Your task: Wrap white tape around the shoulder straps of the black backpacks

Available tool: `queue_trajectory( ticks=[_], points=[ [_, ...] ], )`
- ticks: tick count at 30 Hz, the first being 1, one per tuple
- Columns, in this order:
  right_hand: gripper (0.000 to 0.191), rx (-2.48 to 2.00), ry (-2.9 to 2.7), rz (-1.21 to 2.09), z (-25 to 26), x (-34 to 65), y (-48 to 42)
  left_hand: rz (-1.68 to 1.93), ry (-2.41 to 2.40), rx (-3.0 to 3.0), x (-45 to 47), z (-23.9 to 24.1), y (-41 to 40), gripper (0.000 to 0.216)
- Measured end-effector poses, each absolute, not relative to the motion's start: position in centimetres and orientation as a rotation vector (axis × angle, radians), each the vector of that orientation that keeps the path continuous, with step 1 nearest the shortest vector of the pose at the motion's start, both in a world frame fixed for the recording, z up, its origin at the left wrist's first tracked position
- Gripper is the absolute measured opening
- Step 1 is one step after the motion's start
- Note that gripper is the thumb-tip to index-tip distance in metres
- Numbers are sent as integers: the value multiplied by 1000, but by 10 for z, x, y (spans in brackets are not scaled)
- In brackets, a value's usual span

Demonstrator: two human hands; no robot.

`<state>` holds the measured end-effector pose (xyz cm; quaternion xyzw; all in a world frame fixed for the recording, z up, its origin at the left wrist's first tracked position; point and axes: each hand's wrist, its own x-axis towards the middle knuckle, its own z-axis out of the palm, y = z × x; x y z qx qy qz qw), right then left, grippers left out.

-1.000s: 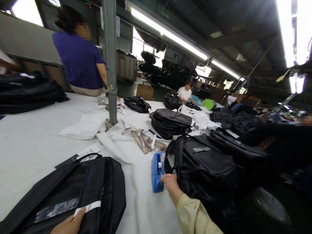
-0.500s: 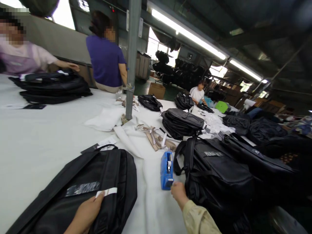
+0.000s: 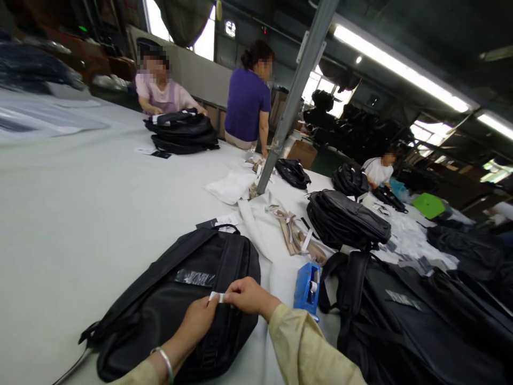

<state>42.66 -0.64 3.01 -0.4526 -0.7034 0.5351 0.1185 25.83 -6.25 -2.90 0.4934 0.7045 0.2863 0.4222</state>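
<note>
A worker's left hand [image 3: 200, 318] and right hand [image 3: 246, 295] meet over a black backpack [image 3: 180, 305] lying flat on a white-covered table [image 3: 80, 214], the fingertips of both hands pinched narrow on a small white strip [image 3: 218, 297] held between them just above the bag's front panel. A silver bangle [image 3: 165, 362] circles the left wrist; the right arm wears a pale khaki sleeve [image 3: 308, 353]. A shiny clear label [image 3: 195, 277] sits on the backpack near the hands. Just right of the bag stands a blue tape dispenser [image 3: 306, 286], beside a second black backpack [image 3: 401, 321] at the table's right edge. Farther back lie a bundle of tan and white straps [image 3: 296, 235], another dark backpack [image 3: 347, 219] and a grey metal post [image 3: 294, 96] rising at a slant from the tabletop. Across the table, a person in a pink top [image 3: 160, 93] bends over a stack of dark bags [image 3: 182, 131], a person in a purple shirt [image 3: 246, 104] stands alongside (back turned), and a third person in white [image 3: 377, 171] works in the distance.
</note>
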Motion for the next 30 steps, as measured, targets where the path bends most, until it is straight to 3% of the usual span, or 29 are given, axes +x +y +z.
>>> queue_trajectory(
  ticks=[8,21,30],
  points=[
    [13,-1592,-2346,1533,14,409,20,797,1689,1196,261,-37,-67,49],
    [11,-1785,-2217,1600,10,398,25,914,1494,901,261,-30,-69,56],
    [39,-1727,-2395,1630,-4,398,33,825,1658,1048,262,-32,-62,49]
  ],
)
